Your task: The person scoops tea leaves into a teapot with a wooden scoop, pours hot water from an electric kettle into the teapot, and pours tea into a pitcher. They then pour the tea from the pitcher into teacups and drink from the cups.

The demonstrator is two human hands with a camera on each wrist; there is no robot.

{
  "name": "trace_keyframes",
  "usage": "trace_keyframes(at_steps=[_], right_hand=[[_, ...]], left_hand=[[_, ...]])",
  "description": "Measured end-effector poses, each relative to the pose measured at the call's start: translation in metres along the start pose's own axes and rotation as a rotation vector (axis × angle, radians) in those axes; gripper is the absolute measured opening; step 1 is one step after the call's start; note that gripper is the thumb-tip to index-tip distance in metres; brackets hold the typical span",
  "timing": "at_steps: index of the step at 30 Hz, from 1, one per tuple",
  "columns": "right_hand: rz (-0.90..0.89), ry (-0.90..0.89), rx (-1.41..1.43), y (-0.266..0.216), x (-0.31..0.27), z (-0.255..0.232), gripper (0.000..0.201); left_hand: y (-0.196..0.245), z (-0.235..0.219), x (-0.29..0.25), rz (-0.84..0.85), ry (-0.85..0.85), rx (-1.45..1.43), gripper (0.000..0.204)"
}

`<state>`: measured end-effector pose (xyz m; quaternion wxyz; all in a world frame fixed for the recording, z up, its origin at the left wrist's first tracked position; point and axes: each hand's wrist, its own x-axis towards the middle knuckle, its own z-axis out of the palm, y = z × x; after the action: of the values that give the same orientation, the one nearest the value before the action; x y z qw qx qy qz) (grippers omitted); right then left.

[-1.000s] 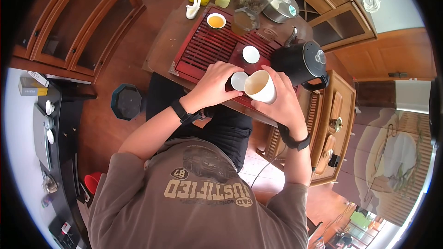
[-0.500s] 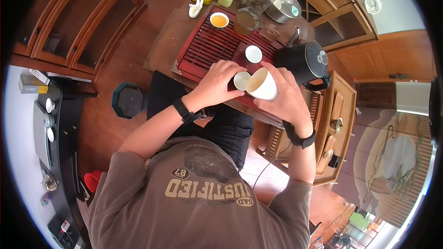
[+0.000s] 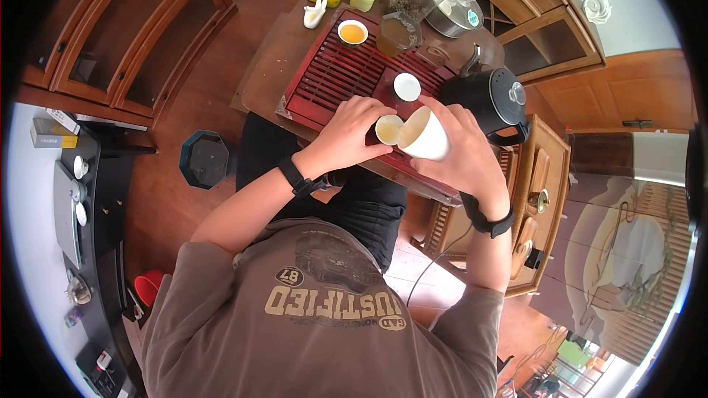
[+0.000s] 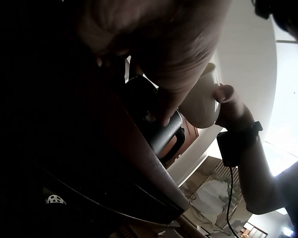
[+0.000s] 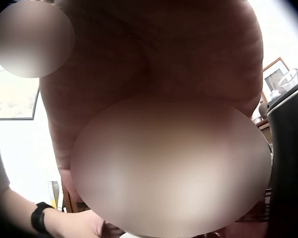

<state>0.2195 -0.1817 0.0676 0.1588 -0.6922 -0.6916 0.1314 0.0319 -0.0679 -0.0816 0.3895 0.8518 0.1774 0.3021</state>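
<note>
L hand [image 3: 350,133] pinches small cup [image 3: 389,130], thumb vs fingers, near tray [image 3: 313,77] edge; R hand [image 3: 466,149] fingers wrapped rnd tall white cup [image 3: 429,138], tilted left, rim just beside small cup. Blk kettle [image 3: 483,99] far side.

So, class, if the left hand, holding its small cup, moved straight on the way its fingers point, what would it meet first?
Probably the tall white cup in the right hand, tilted towards the small cup; depth between the two cups is unclear.
</note>
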Motion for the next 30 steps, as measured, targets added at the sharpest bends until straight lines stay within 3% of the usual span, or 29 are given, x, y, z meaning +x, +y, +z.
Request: trace_keyframes(at_steps=[5, 7, 30], right_hand=[[-0.017, 0.002, -0.002, -0.001, 0.003, -0.003, 0.084], [0.001, -0.074, 0.02, 0.0, 0.005, -0.003, 0.083], [-0.04, -0.152, -0.178, -0.006, 0.022, -0.004, 0.08]], left_hand=[[0.0, 0.001, 0.0, 0.005, 0.01, -0.003, 0.062], [-0.002, 0.003, 0.0, 0.046, 0.056, 0.017, 0.06], [0.0, -0.001, 0.001, 0.014, 0.001, -0.001, 0.06]])
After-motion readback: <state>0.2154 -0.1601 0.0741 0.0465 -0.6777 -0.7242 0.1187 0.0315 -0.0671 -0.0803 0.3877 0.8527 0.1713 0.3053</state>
